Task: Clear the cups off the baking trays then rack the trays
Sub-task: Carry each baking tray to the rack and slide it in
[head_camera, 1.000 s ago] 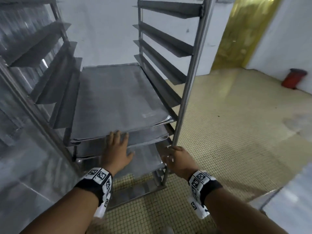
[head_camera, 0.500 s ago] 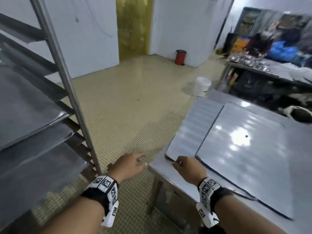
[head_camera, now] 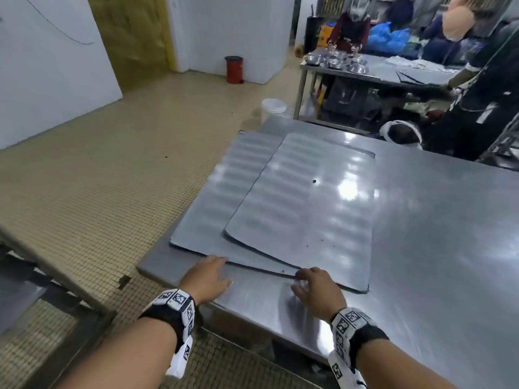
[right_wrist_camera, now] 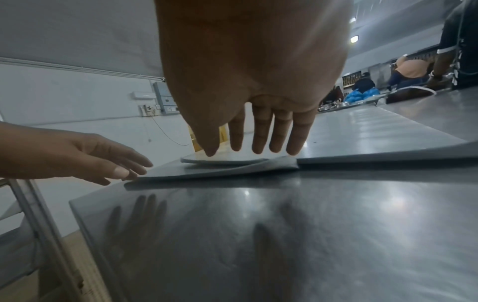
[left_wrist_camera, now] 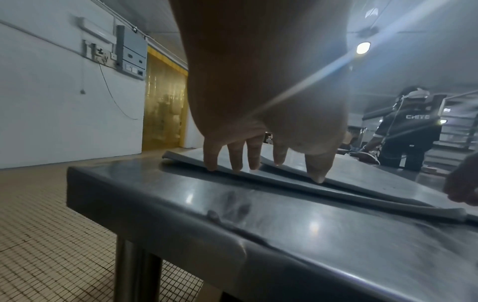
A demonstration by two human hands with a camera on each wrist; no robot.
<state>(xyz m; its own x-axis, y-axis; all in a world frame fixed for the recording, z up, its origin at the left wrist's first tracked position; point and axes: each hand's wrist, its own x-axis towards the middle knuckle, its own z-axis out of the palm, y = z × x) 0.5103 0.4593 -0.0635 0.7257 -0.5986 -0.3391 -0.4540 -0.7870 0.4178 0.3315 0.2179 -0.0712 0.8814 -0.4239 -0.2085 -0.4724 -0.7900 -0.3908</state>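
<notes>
Two flat grey baking trays lie stacked and offset on a steel table (head_camera: 435,248). The top tray (head_camera: 309,206) sits to the right on the lower tray (head_camera: 213,197); nothing but dark specks is on them. My left hand (head_camera: 220,269) reaches the lower tray's near edge, its straight fingertips (left_wrist_camera: 234,163) touching the tray (left_wrist_camera: 362,175). My right hand (head_camera: 302,280) is at the top tray's near left corner, fingers (right_wrist_camera: 261,141) extended just over the trays (right_wrist_camera: 232,169). Neither hand holds anything. The left hand (right_wrist_camera: 103,161) shows in the right wrist view too.
The tray rack's frame (head_camera: 56,265) stands low at the left, over tiled floor. A white bucket (head_camera: 273,109) and a red bin (head_camera: 234,69) sit on the floor beyond. A far table (head_camera: 373,75) carries metal bowls. People (head_camera: 483,94) stand at the right.
The view has swung right from the rack to the table. Both hands have left the rack and come to the near edges of the stacked trays.
</notes>
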